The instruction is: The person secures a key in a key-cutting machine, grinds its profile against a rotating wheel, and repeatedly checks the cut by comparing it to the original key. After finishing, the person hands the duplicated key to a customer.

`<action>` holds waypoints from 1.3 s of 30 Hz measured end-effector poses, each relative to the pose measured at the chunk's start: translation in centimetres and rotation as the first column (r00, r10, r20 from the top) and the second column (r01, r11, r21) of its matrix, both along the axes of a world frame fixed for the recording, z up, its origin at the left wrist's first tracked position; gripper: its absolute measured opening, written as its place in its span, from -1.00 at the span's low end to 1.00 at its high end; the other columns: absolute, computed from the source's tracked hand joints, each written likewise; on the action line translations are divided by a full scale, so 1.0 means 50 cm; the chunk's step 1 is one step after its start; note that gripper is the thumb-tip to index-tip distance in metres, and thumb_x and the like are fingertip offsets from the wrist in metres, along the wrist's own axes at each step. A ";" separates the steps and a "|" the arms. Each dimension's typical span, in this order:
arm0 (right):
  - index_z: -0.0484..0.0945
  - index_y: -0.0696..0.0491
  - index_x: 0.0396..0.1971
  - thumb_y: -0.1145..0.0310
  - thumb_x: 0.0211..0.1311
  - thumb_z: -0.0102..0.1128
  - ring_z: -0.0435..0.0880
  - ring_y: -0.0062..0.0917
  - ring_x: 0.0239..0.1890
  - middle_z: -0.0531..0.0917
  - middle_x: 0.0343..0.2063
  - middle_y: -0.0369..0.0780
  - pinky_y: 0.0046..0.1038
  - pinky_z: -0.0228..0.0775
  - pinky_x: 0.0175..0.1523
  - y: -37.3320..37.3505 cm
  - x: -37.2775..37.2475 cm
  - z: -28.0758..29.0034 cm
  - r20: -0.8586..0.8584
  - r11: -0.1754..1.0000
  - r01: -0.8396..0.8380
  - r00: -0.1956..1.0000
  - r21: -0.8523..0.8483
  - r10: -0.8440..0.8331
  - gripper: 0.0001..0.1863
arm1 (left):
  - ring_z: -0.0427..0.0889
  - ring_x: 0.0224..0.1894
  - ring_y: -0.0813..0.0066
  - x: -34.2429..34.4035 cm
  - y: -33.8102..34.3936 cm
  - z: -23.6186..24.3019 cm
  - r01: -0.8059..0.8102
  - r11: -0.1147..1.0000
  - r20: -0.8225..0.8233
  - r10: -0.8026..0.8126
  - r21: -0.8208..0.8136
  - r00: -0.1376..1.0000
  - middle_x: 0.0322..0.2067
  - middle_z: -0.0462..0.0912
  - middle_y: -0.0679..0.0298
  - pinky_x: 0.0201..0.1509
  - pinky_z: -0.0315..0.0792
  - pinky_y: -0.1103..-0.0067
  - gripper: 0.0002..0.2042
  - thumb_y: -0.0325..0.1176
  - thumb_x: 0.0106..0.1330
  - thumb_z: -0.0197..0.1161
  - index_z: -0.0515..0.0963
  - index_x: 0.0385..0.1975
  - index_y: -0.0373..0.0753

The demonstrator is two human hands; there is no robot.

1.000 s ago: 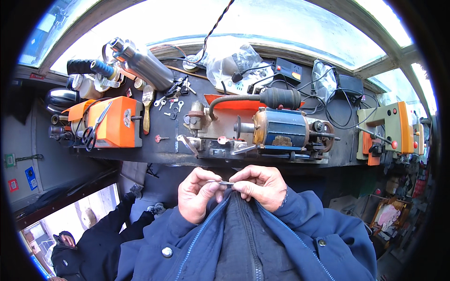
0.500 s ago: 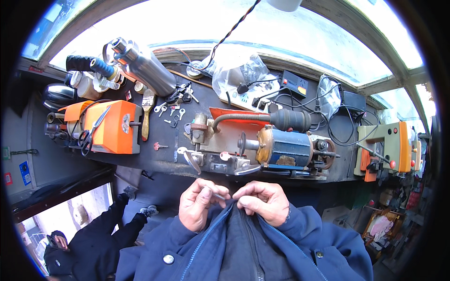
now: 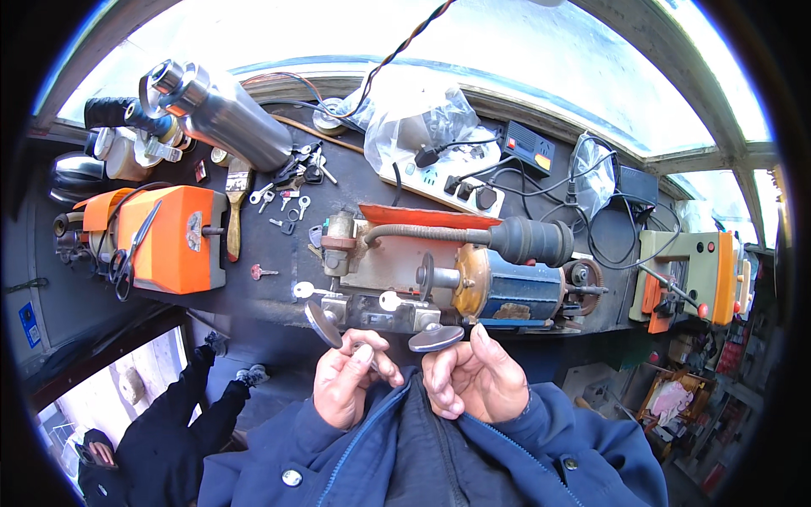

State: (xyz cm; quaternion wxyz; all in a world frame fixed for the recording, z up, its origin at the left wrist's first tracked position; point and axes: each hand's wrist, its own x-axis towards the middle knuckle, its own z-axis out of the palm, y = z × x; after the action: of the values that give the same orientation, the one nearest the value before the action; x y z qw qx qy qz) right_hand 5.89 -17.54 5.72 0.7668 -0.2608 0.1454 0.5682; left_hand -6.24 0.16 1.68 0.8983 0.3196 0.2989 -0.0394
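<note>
Right hand (image 3: 475, 378) loosely open beside grey oval metal handle (image 3: 437, 339).
Left hand (image 3: 351, 380) is curled, contents unclear; light, steady pinching seems best.

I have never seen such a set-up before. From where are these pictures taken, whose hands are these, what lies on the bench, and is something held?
There is no robot: these are a person's own bare hands. All pictures come from one fisheye camera on that person's head, looking down, so straight edges bend.

On the dark bench stands a machine with a blue motor; two keys stick up at its clamps. Further left are an orange machine, a brush, a steel bottle and loose keys.

The left hand is curled; whether it holds something small is too hidden to tell. The right hand is loosely open near a dark lever handle, with nothing visible in it.
</note>
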 end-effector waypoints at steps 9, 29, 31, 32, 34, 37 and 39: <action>0.62 0.30 -0.34 -0.15 0.59 -0.32 0.50 -0.59 -0.59 0.59 -0.48 -0.16 -0.54 0.43 -0.40 0.013 0.010 -0.001 -0.028 1.000 -0.009 1.000 0.002 0.009 -0.22 | 0.41 -0.46 0.56 0.017 0.000 0.003 -0.004 0.999 -0.071 0.001 -0.048 0.998 -0.43 0.42 0.33 -0.30 0.40 0.58 -0.82 -0.30 0.54 0.07 0.45 -0.08 -0.28; 0.59 0.32 -0.42 -0.10 0.59 -0.28 0.45 -0.55 -0.60 0.55 -0.52 -0.11 -0.53 0.38 -0.43 0.024 0.020 -0.002 -0.047 1.000 -0.020 0.999 0.013 0.020 -0.25 | 0.08 -0.64 0.77 0.034 0.007 0.005 0.175 0.974 -0.099 -0.162 0.144 0.982 -0.67 0.27 0.46 -0.52 -0.03 0.72 -0.75 -0.22 0.56 -0.02 0.50 -0.13 -0.27; 0.59 0.32 -0.42 -0.11 0.59 -0.28 0.46 -0.55 -0.60 0.56 -0.52 -0.11 -0.54 0.38 -0.43 0.023 0.020 -0.003 -0.043 0.999 -0.035 0.999 -0.017 0.034 -0.25 | 0.09 -0.63 0.77 0.033 0.006 0.005 0.173 0.971 -0.105 -0.157 0.165 0.982 -0.65 0.29 0.45 -0.52 -0.02 0.73 -0.76 -0.25 0.55 -0.03 0.49 -0.09 -0.28; 0.60 0.32 -0.42 -0.11 0.59 -0.28 0.46 -0.56 -0.60 0.56 -0.52 -0.11 -0.54 0.39 -0.43 0.023 0.020 -0.004 -0.042 1.000 -0.025 0.999 0.002 0.026 -0.24 | 0.10 -0.62 0.77 0.033 0.006 0.005 0.173 0.971 -0.113 -0.155 0.168 0.981 -0.63 0.30 0.44 -0.51 -0.02 0.73 -0.76 -0.26 0.55 -0.03 0.49 -0.07 -0.28; 0.60 0.33 -0.42 -0.11 0.59 -0.28 0.46 -0.57 -0.59 0.56 -0.52 -0.12 -0.56 0.39 -0.43 0.023 0.020 -0.005 -0.021 0.999 -0.041 0.999 -0.019 0.041 -0.24 | 0.10 -0.62 0.77 0.033 0.005 0.005 0.156 0.974 -0.121 -0.138 0.165 0.983 -0.61 0.32 0.43 -0.51 0.00 0.74 -0.76 -0.28 0.53 -0.02 0.48 -0.03 -0.28; 0.61 0.34 -0.41 -0.11 0.59 -0.28 0.47 -0.57 -0.60 0.56 -0.53 -0.13 -0.57 0.39 -0.44 0.023 0.019 -0.007 -0.009 0.999 -0.045 0.999 -0.014 0.045 -0.24 | 0.11 -0.62 0.77 0.036 0.003 0.006 0.123 0.981 -0.128 -0.105 0.148 0.986 -0.58 0.35 0.41 -0.50 0.02 0.75 -0.76 -0.30 0.52 -0.01 0.46 0.02 -0.29; 0.61 0.34 -0.40 -0.11 0.60 -0.28 0.47 -0.57 -0.60 0.57 -0.54 -0.13 -0.58 0.39 -0.44 0.023 0.020 -0.008 -0.009 0.999 -0.048 0.999 -0.013 0.048 -0.23 | 0.12 -0.62 0.77 0.036 0.002 0.007 0.120 0.984 -0.147 -0.100 0.134 0.984 -0.57 0.35 0.40 -0.50 0.02 0.76 -0.75 -0.31 0.51 0.01 0.44 0.05 -0.29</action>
State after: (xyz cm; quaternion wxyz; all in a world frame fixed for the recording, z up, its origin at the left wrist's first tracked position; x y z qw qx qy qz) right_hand 6.89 -16.42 5.34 0.7505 -0.2668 0.1461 0.5867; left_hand -4.41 0.24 2.03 0.8465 0.3953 0.3450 -0.0902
